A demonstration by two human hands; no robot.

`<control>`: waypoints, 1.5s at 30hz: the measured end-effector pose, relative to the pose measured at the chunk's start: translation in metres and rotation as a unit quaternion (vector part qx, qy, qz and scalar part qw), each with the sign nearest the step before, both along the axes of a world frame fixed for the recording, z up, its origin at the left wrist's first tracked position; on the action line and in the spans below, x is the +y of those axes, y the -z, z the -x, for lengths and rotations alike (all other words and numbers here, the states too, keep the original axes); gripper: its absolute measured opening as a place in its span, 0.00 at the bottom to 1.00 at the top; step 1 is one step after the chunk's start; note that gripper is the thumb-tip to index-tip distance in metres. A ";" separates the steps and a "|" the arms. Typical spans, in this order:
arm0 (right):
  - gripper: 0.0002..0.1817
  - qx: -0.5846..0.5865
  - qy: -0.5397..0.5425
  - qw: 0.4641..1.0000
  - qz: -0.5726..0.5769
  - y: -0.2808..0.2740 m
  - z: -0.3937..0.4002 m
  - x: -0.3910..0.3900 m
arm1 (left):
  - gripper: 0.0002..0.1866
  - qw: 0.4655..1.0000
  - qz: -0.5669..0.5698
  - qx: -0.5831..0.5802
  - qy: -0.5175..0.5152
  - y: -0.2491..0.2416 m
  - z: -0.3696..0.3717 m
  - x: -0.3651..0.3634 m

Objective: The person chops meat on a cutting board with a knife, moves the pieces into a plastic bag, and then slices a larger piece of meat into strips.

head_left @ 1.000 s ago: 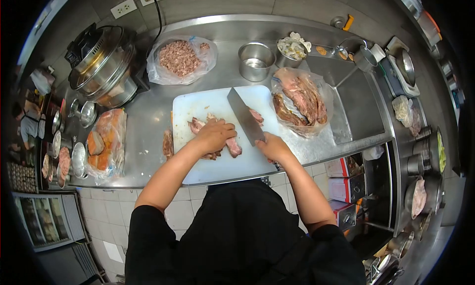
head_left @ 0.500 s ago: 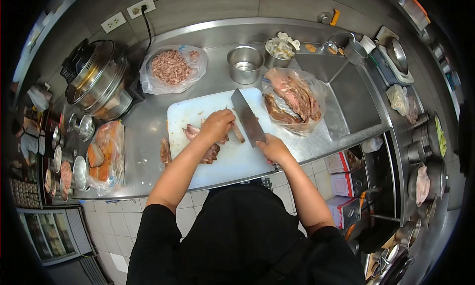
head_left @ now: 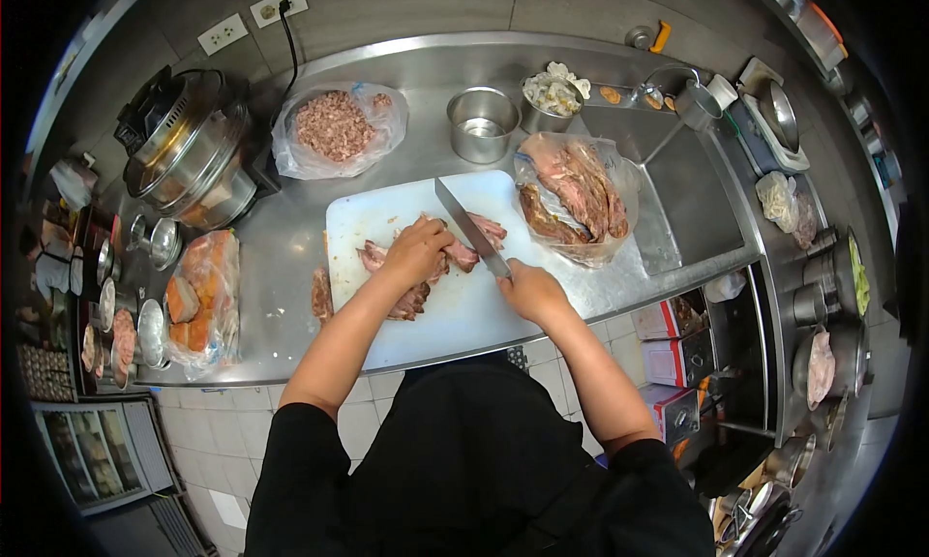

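Note:
My right hand (head_left: pixel 532 292) is wrapped round the handle of a cleaver (head_left: pixel 470 226), whose blade slants up and left over the white cutting board (head_left: pixel 435 340). Beneath the curled fingers of my left hand (head_left: pixel 418 251) is a piece of meat (head_left: pixel 463 257), held against the board just left of the blade. A reddish meat piece (head_left: pixel 491 230) lies on the blade's right side. More browned meat (head_left: pixel 411 303) sits below my left wrist, partly covered by the forearm. Whether the cleaver's edge touches the board is hidden.
A bag of ground meat (head_left: pixel 334 129) lies at the back left. Behind the board stands a steel pot (head_left: pixel 482 126); a bag of large meat pieces (head_left: pixel 576 194) is at its right, beside the sink (head_left: pixel 692 189). Bagged orange-brown chunks (head_left: pixel 203 301) and a glass-bowl cooker (head_left: pixel 189 155) are left.
The cleaver blade has turned from showing its broad face to nearly edge-on and shifted left, close to my left fingers. A meat piece now shows on its right side.

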State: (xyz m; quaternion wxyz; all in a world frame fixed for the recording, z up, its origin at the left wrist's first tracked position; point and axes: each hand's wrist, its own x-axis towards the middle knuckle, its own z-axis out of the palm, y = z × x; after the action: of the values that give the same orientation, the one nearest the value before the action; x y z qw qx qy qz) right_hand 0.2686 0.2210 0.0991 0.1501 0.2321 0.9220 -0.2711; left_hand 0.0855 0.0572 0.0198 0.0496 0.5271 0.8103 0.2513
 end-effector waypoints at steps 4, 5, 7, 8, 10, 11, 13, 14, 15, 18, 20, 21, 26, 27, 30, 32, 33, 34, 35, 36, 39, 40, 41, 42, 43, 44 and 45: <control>0.18 -0.044 -0.053 0.997 -0.024 -0.035 -0.005 -0.001 | 0.16 1.000 0.019 0.019 0.006 0.001 0.005 0.008; 0.18 -0.048 -0.053 0.997 -0.024 -0.027 -0.003 -0.002 | 0.16 1.000 0.019 0.015 0.006 -0.001 0.005 0.010; 0.19 -0.030 -0.067 0.997 -0.026 0.002 0.008 -0.005 | 0.18 0.995 0.095 -0.031 -0.002 -0.014 0.006 0.013; 0.19 -0.030 -0.067 0.997 -0.028 0.015 0.017 -0.005 | 0.18 0.995 0.094 -0.031 -0.002 -0.012 0.008 0.014; 0.19 -0.002 -0.046 0.999 -0.019 0.026 0.038 -0.003 | 0.18 0.995 0.095 -0.031 -0.001 -0.004 0.011 0.017; 0.19 -0.009 -0.046 0.999 -0.010 0.024 0.047 0.001 | 0.18 0.995 0.094 -0.032 -0.001 -0.002 0.011 0.016; 0.19 -0.063 -0.033 0.997 0.040 -0.019 0.050 0.001 | 0.18 0.993 0.100 -0.054 -0.002 -0.005 0.011 0.015; 0.20 -0.120 -0.022 0.989 0.090 -0.038 0.050 0.000 | 0.18 0.994 0.098 -0.055 -0.006 -0.006 0.013 0.016; 0.20 -0.125 -0.026 0.988 0.089 -0.049 0.047 -0.002 | 0.17 0.995 0.084 -0.045 -0.009 -0.004 0.011 0.015; 0.20 -0.153 -0.022 0.984 0.088 -0.039 0.034 -0.010 | 0.16 0.996 0.072 -0.043 -0.013 0.005 0.010 0.012; 0.21 -0.033 -0.020 0.999 0.020 0.024 0.041 -0.011 | 0.16 0.997 0.066 -0.040 -0.013 0.004 0.013 0.015; 0.21 0.024 -0.037 0.999 -0.011 0.025 0.048 -0.012 | 0.15 0.997 0.067 -0.044 -0.010 0.005 0.015 0.015; 0.24 -0.063 -0.043 0.995 0.059 -0.022 0.056 0.006 | 0.15 0.999 0.036 -0.041 -0.002 0.010 0.015 0.011; 0.24 -0.077 -0.055 0.992 0.082 -0.030 0.048 0.007 | 0.15 0.999 0.017 -0.039 0.002 0.014 0.016 0.010; 0.24 -0.073 -0.021 0.992 0.097 -0.006 0.043 -0.007 | 0.14 0.999 0.000 -0.042 0.006 0.016 0.018 0.007; 0.31 -0.058 0.015 0.996 0.071 0.007 0.051 -0.016 | 0.14 0.999 0.001 -0.045 0.008 0.012 0.020 0.011; 0.33 -0.030 0.002 0.996 0.085 0.021 0.055 -0.003 | 0.14 0.999 0.008 -0.049 0.010 0.012 0.021 0.010; 0.33 -0.031 0.005 0.996 0.088 0.017 0.056 0.001 | 0.14 0.998 0.018 -0.054 0.014 0.013 0.019 0.009; 0.33 -0.052 -0.027 0.995 0.077 0.009 0.060 0.009 | 0.14 0.998 0.015 -0.052 0.015 0.012 0.020 0.010; 0.32 -0.076 -0.060 0.993 0.067 -0.003 0.062 0.013 | 0.12 0.999 -0.008 -0.046 0.018 0.012 0.020 0.010; 0.25 -0.070 -0.031 0.993 0.090 -0.014 0.043 -0.007 | 0.10 0.998 -0.030 -0.054 0.019 0.019 0.018 0.007; 0.22 -0.043 0.004 0.995 0.092 -0.011 0.040 -0.013 | 0.10 0.998 -0.034 -0.056 0.025 0.018 0.020 0.008; 0.23 -0.025 0.011 0.997 0.076 0.022 0.045 -0.014 | 0.10 0.997 -0.035 -0.056 0.025 0.016 0.019 0.008; 0.23 -0.023 0.011 0.997 0.074 0.022 0.051 -0.014 | 0.11 0.997 -0.029 -0.063 0.024 0.015 0.019 0.008; 0.23 -0.017 0.010 0.997 0.075 0.021 0.060 -0.012 | 0.12 0.997 -0.021 -0.069 0.021 0.014 0.019 0.007; 0.24 -0.011 0.008 0.997 0.078 0.021 0.067 -0.010 | 0.12 0.997 -0.020 -0.068 0.021 0.013 0.017 0.005; 0.25 -0.021 0.003 0.996 0.091 0.018 0.071 -0.004 | 0.12 0.997 -0.013 -0.066 0.021 0.013 0.016 0.006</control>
State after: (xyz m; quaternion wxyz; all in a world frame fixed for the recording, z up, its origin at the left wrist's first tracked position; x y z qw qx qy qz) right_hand 0.1974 0.2173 0.0808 0.1893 0.2258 0.8895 -0.3491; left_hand 0.0693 0.0628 0.0064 0.1014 0.5268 0.7905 0.2955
